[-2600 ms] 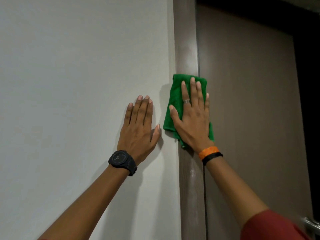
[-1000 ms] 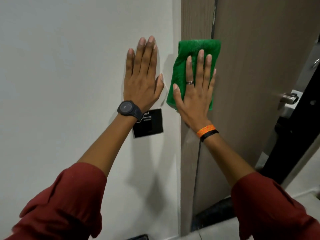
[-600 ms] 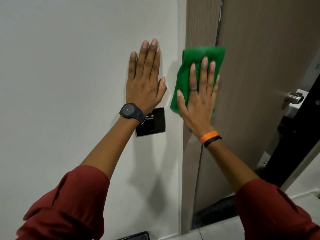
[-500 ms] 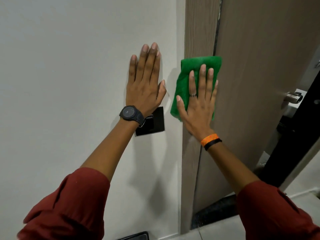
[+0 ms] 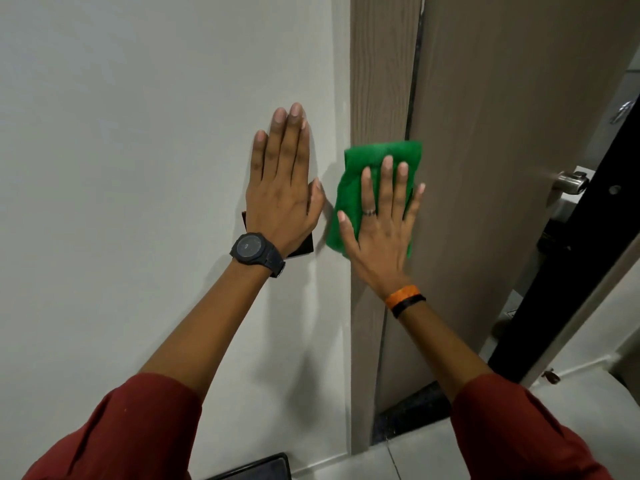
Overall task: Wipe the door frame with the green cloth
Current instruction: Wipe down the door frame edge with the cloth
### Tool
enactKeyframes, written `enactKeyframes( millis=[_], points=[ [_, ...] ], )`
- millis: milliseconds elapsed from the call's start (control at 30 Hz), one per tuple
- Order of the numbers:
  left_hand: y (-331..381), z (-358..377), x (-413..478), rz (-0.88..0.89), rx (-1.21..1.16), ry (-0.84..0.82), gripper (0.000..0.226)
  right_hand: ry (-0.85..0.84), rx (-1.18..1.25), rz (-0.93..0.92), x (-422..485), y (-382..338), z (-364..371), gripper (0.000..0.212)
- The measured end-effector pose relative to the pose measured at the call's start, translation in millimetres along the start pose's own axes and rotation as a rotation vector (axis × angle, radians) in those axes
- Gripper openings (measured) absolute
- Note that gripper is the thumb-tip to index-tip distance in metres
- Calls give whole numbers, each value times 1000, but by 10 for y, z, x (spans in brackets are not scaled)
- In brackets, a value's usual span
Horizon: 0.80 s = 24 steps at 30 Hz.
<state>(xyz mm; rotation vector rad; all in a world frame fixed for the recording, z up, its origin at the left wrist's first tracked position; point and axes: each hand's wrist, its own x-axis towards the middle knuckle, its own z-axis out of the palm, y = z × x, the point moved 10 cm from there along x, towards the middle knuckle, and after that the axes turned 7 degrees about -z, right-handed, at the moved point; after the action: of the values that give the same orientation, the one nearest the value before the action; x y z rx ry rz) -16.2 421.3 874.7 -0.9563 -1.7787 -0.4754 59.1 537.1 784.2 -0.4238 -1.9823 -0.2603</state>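
Right hand [image 5: 379, 237]: fingers spread flat, pressed cloth [image 5: 367, 168] against frame [image 5: 381, 81].
Left hand [image 5: 282, 192]: at cloth's 9 o'clock, fingers narrow, flat on wall [image 5: 138, 133].

The cloth [image 5: 370, 192] is bright green. The door frame [image 5: 381, 81] shows a pale brown wood grain; the wall [image 5: 138, 133] is off-white. Dark red sleeves [image 5: 131, 431], a black watch [image 5: 254, 252], an orange wristband [image 5: 401, 295] beside a black one, and a dark, possibly black, wall plate [image 5: 303, 249].

Both hands flat, left hand [image 5: 282, 199], right hand [image 5: 379, 233]
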Motion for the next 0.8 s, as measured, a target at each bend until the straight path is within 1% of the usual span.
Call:
enactKeyframes(
  millis=[133, 233, 333, 400, 567, 633, 700, 767, 800],
  points=[
    [78, 106, -150, 5, -24, -33, 77, 92, 15, 33, 242, 56, -72, 76],
    [153, 170, -280, 29, -37, -47, 76, 62, 76, 48, -35, 64, 11, 75],
    [212, 211, -440, 48, -22, -61, 76, -3, 102, 23, -364, 2, 133, 86],
    [245, 227, -523, 62, -10, -70, 75, -17, 111, 15, -417, -5, 161, 89],
    [300, 298, -683, 83, 28, -69, 78, 81, 93, 38, -205, 52, 156, 81],
    [335, 350, -795, 102, 38, -69, 80, 108, 109, 35, -261, 53, 201, 78],
    [364, 419, -941, 124, 50, -87, 75, 80, 124, 32, -514, 32, 299, 81],
    [368, 501, -1091, 139, 58, -116, 66, -26, 133, 34, -913, -3, 456, 89],
    [359, 546, -1169, 145, 62, -132, 65, -78, 133, 33, -1097, -18, 511, 95]
  ],
)
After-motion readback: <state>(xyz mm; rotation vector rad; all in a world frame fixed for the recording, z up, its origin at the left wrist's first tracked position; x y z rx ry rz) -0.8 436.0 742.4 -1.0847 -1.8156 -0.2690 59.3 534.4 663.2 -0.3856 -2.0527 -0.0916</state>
